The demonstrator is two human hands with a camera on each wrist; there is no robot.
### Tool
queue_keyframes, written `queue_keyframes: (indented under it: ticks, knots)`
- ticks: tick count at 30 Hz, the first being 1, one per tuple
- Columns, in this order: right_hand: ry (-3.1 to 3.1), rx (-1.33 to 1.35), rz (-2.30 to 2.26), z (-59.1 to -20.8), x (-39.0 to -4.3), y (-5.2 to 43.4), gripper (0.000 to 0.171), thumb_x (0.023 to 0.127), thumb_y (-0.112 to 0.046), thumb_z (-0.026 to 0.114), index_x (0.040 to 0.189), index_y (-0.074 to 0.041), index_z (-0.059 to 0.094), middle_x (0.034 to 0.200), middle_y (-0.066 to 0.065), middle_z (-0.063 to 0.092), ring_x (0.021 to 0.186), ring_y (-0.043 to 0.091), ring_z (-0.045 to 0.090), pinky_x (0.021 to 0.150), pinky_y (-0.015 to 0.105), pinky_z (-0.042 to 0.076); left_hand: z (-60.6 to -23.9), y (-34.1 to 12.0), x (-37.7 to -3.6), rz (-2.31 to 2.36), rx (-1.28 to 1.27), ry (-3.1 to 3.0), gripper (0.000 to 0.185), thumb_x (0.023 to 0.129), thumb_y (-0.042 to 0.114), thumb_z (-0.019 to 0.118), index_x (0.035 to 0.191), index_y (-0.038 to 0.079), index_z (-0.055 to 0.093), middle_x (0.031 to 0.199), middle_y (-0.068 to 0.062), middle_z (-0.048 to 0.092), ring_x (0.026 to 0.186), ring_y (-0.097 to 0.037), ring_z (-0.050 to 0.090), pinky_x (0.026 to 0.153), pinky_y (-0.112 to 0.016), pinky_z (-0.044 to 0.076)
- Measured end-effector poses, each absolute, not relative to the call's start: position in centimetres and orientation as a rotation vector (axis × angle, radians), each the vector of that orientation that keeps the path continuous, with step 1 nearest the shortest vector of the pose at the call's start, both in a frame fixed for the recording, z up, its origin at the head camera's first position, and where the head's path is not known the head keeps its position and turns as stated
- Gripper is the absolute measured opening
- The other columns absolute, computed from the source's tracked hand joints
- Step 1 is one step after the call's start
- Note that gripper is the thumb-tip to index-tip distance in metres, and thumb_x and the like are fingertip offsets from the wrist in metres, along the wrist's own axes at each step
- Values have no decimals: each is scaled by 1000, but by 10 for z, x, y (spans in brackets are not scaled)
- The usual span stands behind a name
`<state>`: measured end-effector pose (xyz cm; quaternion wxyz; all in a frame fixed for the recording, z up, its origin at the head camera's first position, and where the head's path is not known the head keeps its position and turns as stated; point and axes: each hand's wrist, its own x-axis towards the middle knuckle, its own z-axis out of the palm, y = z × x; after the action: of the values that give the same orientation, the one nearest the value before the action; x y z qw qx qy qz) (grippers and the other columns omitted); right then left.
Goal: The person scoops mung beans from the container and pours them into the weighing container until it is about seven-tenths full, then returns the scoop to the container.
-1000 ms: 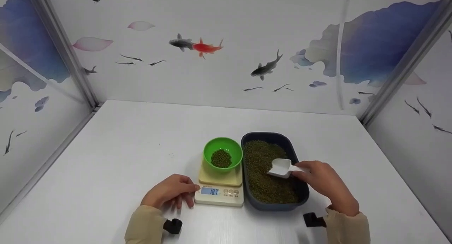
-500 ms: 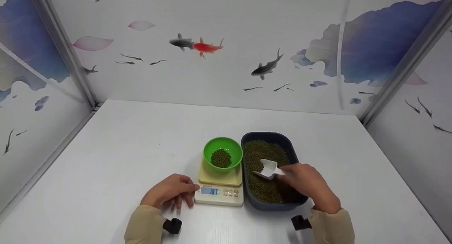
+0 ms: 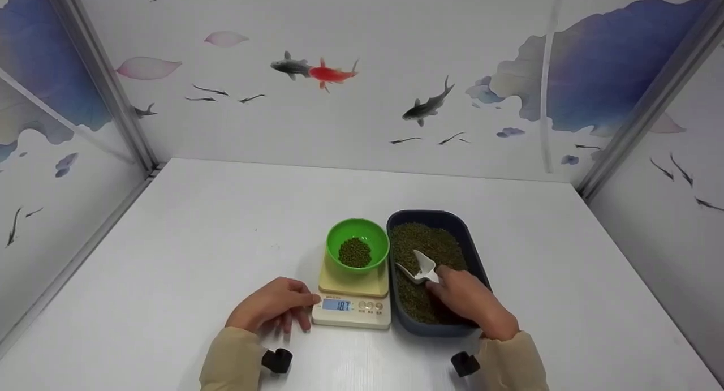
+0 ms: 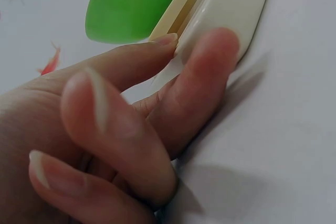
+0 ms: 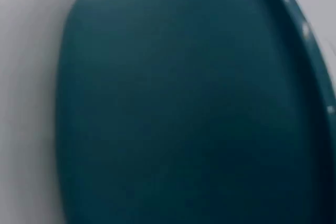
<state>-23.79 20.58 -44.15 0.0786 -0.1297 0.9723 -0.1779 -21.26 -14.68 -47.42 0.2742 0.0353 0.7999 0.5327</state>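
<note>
The right hand (image 3: 466, 299) pinches the handle of a small white scoop (image 3: 419, 267), its bowl dipped into the green beans (image 3: 430, 249) that fill the dark blue tub (image 3: 472, 249) under that hand. The left hand (image 3: 271, 310) rests loosely curled on the worktop (image 3: 198, 255), fingertips (image 4: 210, 56) touching the near corner of the cream scale (image 3: 352, 309). Just beyond that hand, a green bowl (image 3: 357, 245) with a little heap of beans sits on the scale's platform. Better, I think, to take a shallow, level scoopful and lift it slowly; the fill is hard to judge from here, since the right wrist view shows only the tub's wall.
</note>
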Motion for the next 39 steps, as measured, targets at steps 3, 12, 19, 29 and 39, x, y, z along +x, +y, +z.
queue_keyframes:
  ticks: [3, 12, 19, 29, 39]
  knots:
    - [2928, -369, -536, -446, -241, 204, 20, 89, -30, 53, 92, -10, 56, 64, -2, 49, 53, 14, 44, 53, 32, 36, -473, -147, -212, 1425, 88, 2149, 40, 77, 45, 63, 86, 6, 61, 70, -13, 67, 38, -10, 47, 36, -22, 34]
    - [3001, -368, -519, -448, -244, 201, 22, 87, -31, 54, 91, -9, 57, 68, 0, 53, 58, 14, 47, 56, 34, 39, -472, -147, -211, 1437, 89, 2141, 39, 78, 43, 63, 87, 6, 60, 70, -13, 67, 37, -10, 47, 35, -22, 33]
    - [3019, -365, -546, -448, -242, 203, 22, 87, -31, 53, 91, -10, 56, 66, -1, 51, 56, 15, 46, 55, 33, 38, -473, -147, -211, 1416, 75, 2154, 39, 78, 45, 63, 87, 7, 61, 70, -12, 67, 38, -10, 47, 36, -22, 33]
    - [3073, -340, -583, -448, -243, 205, 23, 88, -30, 52, 93, -8, 56, 63, 1, 50, 54, 15, 46, 53, 33, 37, -474, -148, -211, 1426, 108, 2151, 39, 79, 45, 62, 88, 6, 60, 70, -13, 67, 38, -10, 47, 36, -22, 31]
    - [3085, -324, -652, -446, -241, 206, 25, 90, -34, 50, 91, -9, 50, 59, 1, 45, 50, 15, 42, 50, 31, 34, -472, -148, -211, 1428, 121, 2145, 39, 79, 44, 62, 88, 6, 60, 70, -13, 67, 38, -9, 47, 36, -22, 32]
